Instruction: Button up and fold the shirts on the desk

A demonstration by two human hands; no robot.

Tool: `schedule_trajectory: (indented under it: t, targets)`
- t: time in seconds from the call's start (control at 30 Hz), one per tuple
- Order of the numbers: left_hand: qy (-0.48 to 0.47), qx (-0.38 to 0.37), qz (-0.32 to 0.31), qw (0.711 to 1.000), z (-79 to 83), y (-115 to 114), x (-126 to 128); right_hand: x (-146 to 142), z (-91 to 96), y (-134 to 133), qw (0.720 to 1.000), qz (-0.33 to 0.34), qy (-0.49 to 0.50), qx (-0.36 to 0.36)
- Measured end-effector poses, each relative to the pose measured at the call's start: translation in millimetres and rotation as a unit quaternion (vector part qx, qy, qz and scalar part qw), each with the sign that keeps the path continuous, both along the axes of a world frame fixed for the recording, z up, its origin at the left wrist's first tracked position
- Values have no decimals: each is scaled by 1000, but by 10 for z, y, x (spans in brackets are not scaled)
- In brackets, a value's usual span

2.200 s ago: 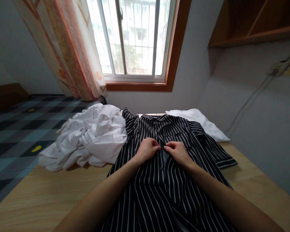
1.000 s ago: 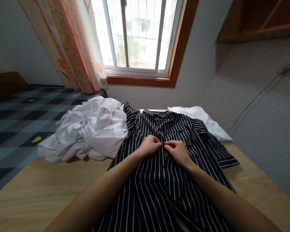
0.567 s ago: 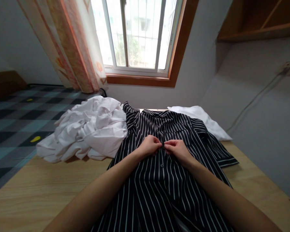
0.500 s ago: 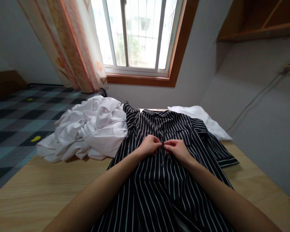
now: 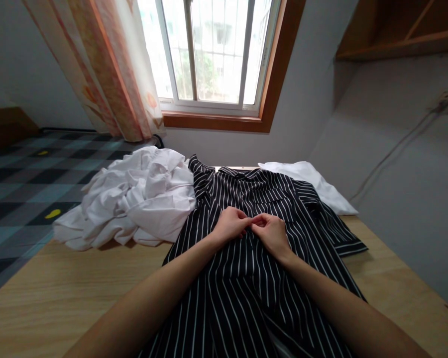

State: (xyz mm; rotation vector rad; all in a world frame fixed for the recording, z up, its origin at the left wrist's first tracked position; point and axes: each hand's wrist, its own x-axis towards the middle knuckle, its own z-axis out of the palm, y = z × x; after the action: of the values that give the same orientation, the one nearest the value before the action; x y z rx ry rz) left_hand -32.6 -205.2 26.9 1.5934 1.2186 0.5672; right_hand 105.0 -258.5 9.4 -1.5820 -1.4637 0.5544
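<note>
Shirt of black cloth with thin white stripes (image 5: 231,288) lies spread front up on a pale wood-grained tabletop (image 5: 108,273), its collar toward the far edge, its lower part running out of view at the near side. At the middle of its front, the left hand (image 5: 231,222) pinches the cloth with thumb and fingers closed. The right hand (image 5: 272,231) does likewise from the other side, the fingertips of the two touching; the small bit between them is hidden. Just beside the shirt's left-side sleeve sits a crumpled heap of white fabric (image 5: 142,196); behind the opposite shoulder lies a flatter piece of white cloth (image 5: 313,181). Beyond the tabletop, a bright wood-framed window (image 5: 216,59) stands beside an orange-and-cream patterned curtain (image 5: 115,74).
</note>
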Motion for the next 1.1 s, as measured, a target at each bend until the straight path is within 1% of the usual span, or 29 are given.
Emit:
schedule_trajectory:
  t: [0.23, 0.37, 0.43, 0.5, 0.6, 0.63, 0.67, 0.73, 0.77, 0.83, 0.9, 0.93, 1.0, 1.07, 1.1]
  targets:
    - [11, 14, 1, 1000, -71, 35, -3, 31, -91, 42, 997, 10, 80, -5]
    - [10, 51, 7, 999, -98, 38, 12, 42, -127, 66, 990, 14, 137, -23]
    - [24, 84, 1, 996, -97, 24, 15, 34, -116, 58, 988, 16, 152, -32]
    - [56, 138, -3, 989, -79, 0, 13, 23, -85, 38, 993, 10, 117, -24]
    - [105, 220, -16, 970, -33, -36, 3, 23, -39, 19, 1000, -13, 8, 13]
    - [114, 236, -23, 965, -19, -42, -1, 31, -31, 26, 1000, -16, -9, 17]
    - [120, 245, -31, 962, -8, -45, -6, 42, -28, 39, 1000, -13, 0, 9]
    - [124, 251, -50, 959, 0, -40, -15, 69, -32, 83, 996, 6, 85, -39]
    - [125, 252, -59, 958, -4, -34, -19, 83, -37, 107, 987, 19, 144, -70]
    - [135, 267, -76, 951, -23, -21, -25, 102, -46, 144, 960, 40, 248, -127]
    - [164, 292, -83, 939, -47, -9, -33, 115, -47, 152, 940, 46, 302, -150]
    - [180, 301, -84, 933, -55, -2, -42, 126, -43, 148, 937, 46, 311, -150]
    - [203, 302, -86, 928, -40, 19, -78, 180, -14, 138, 943, 46, 302, -132]
    - [202, 297, -72, 931, 42, 61, -147, 315, 52, 162, 960, 40, 259, -93]
    - [200, 299, -53, 931, 115, 93, -194, 422, 101, 199, 971, 30, 229, -67]
